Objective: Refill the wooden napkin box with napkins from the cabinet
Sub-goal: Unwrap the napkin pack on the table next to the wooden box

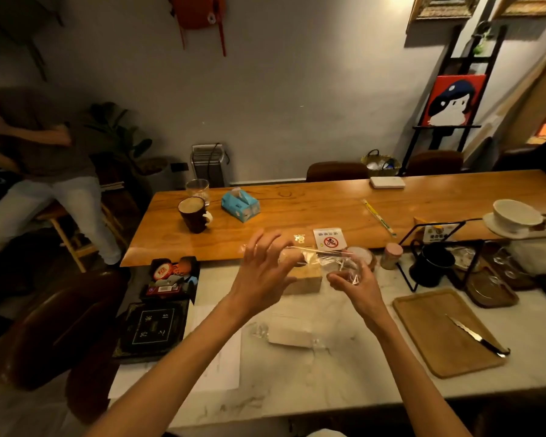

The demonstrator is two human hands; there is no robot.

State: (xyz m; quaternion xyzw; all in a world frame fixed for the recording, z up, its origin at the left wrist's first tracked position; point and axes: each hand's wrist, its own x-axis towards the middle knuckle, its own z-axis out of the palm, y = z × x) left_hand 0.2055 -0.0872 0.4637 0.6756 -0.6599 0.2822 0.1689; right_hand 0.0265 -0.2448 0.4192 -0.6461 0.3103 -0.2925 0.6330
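The light wooden napkin box (306,280) stands on the white marble counter (344,383), partly hidden behind my hands. Both hands hold a clear plastic wrapper (331,258) just above the box. My left hand (264,269) pinches its left part with the other fingers spread. My right hand (355,283) is closed on the crumpled right end. I cannot tell whether napkins are inside the wrapper. Nearer to me, a flat white pack of napkins in clear plastic (289,331) lies on the counter.
A wooden board (435,342) with a knife (476,335) lies at the right, with a black mug (432,263) in a wire stand behind it. On the wooden table (312,206) are a dark mug (193,214), a glass and a blue tissue pack (240,205). Black trays (153,329) sit at the left, where a person sits.
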